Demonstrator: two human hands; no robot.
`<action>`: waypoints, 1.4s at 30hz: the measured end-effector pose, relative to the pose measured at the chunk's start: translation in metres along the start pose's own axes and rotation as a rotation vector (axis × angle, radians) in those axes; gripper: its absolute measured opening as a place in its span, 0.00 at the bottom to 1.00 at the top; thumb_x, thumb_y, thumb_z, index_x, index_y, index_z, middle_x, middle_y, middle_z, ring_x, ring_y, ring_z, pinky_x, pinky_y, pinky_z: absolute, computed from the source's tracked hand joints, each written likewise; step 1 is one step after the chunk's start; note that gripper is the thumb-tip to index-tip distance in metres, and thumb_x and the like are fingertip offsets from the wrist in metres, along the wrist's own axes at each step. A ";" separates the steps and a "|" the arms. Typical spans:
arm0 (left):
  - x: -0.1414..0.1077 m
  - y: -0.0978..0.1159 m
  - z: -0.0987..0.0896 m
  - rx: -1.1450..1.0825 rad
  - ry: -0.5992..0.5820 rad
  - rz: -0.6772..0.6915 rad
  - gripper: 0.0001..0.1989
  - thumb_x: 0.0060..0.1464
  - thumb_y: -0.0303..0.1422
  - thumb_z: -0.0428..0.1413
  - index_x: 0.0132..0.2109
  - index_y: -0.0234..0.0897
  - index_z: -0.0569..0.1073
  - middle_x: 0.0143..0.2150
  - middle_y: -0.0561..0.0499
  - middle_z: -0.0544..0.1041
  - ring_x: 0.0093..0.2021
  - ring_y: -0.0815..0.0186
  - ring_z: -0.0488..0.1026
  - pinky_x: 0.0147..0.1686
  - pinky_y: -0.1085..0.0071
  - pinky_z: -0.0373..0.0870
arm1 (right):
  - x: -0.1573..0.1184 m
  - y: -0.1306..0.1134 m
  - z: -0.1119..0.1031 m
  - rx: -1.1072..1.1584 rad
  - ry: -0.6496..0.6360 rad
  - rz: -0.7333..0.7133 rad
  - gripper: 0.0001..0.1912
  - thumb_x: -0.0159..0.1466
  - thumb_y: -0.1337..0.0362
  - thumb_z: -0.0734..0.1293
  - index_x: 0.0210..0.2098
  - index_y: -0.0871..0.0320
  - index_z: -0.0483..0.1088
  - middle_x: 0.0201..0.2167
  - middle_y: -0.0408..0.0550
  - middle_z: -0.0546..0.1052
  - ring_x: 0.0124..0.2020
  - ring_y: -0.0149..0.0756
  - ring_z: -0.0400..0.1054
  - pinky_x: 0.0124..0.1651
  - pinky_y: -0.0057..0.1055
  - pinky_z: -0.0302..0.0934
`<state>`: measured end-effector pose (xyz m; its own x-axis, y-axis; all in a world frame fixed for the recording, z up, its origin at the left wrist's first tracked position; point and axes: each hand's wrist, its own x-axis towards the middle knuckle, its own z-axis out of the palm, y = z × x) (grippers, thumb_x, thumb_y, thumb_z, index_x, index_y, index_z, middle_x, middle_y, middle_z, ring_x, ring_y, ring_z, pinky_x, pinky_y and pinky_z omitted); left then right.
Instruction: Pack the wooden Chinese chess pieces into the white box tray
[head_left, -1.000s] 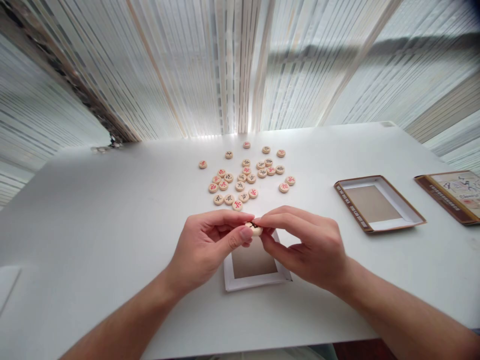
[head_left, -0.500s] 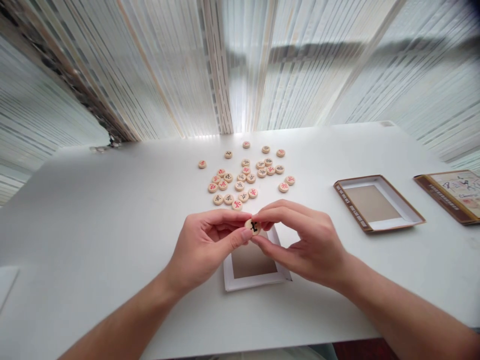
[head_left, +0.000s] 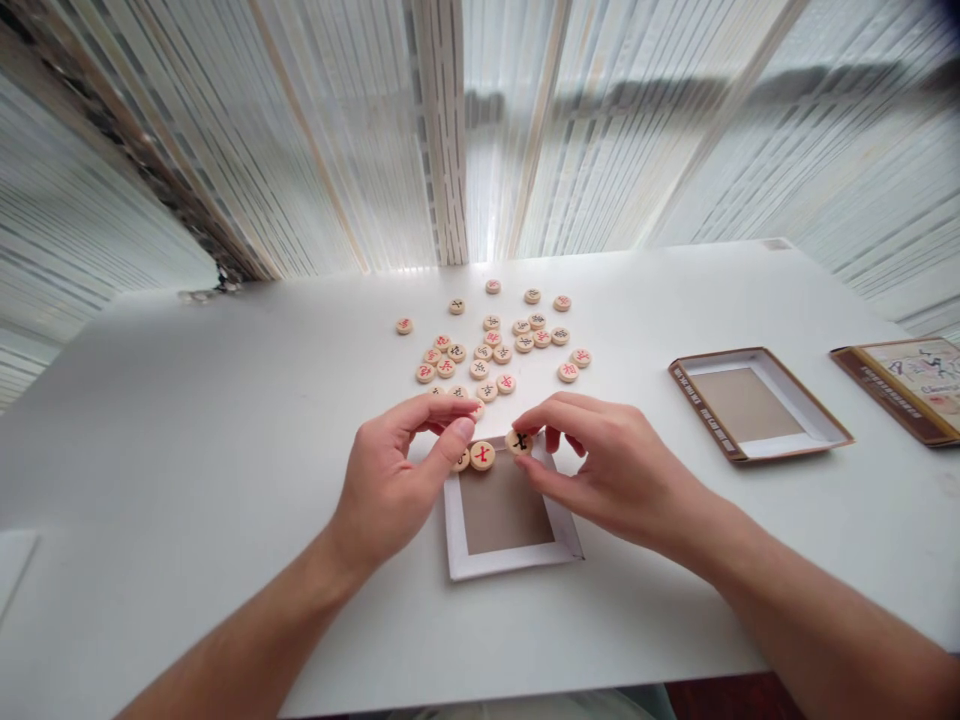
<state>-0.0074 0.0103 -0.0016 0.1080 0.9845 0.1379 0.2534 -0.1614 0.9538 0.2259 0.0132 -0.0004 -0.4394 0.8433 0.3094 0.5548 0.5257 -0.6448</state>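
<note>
A round wooden Chinese chess piece point(head_left: 518, 442) with a black character is pinched between the thumb and fingers of my right hand point(head_left: 615, 465). It is over the far side of a shallow white box tray point(head_left: 501, 566) with a brown bottom. A piece with a red character point(head_left: 482, 456) is at the tray's far left part, beside another piece point(head_left: 460, 461) partly hidden by my left thumb. My left hand point(head_left: 394, 475) hovers at the far left corner, thumb and fingers apart. Its fingertips partly cover a chess piece beyond the tray.
Several loose chess pieces point(head_left: 493, 338), marked red or black, lie scattered on the white table point(head_left: 262, 450) beyond my hands. To the right are an open brown-edged box part point(head_left: 801, 455) and a printed box lid point(head_left: 922, 375). Striped curtains point(head_left: 600, 170) hang behind the table.
My hands have moved apart. The black-character piece both hands touched is now in my right hand, moved slightly right. My left fingers have spread, and two pieces now show in the tray.
</note>
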 end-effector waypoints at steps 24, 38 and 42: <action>0.005 -0.010 0.004 0.245 -0.146 -0.028 0.14 0.71 0.41 0.56 0.51 0.42 0.85 0.47 0.49 0.87 0.47 0.56 0.83 0.45 0.65 0.77 | -0.005 0.009 0.023 -0.306 -0.127 -0.081 0.04 0.71 0.70 0.71 0.42 0.59 0.81 0.33 0.51 0.80 0.36 0.44 0.72 0.39 0.38 0.67; 0.005 -0.008 0.004 0.261 -0.157 -0.046 0.15 0.70 0.42 0.56 0.51 0.41 0.84 0.49 0.47 0.87 0.49 0.54 0.83 0.43 0.65 0.79 | -0.006 0.009 0.025 -0.326 -0.117 -0.069 0.07 0.73 0.70 0.69 0.44 0.62 0.82 0.35 0.53 0.80 0.37 0.46 0.73 0.39 0.40 0.67; 0.005 -0.007 0.004 0.254 -0.165 -0.081 0.16 0.69 0.42 0.57 0.52 0.39 0.83 0.51 0.45 0.87 0.51 0.54 0.83 0.41 0.66 0.80 | -0.006 0.010 0.024 -0.324 -0.104 -0.077 0.04 0.71 0.69 0.72 0.42 0.61 0.81 0.34 0.51 0.80 0.36 0.44 0.73 0.37 0.37 0.65</action>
<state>-0.0044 0.0161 -0.0085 0.2267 0.9740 -0.0008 0.4972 -0.1150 0.8600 0.2171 0.0102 -0.0254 -0.5488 0.7928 0.2651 0.7053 0.6094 -0.3621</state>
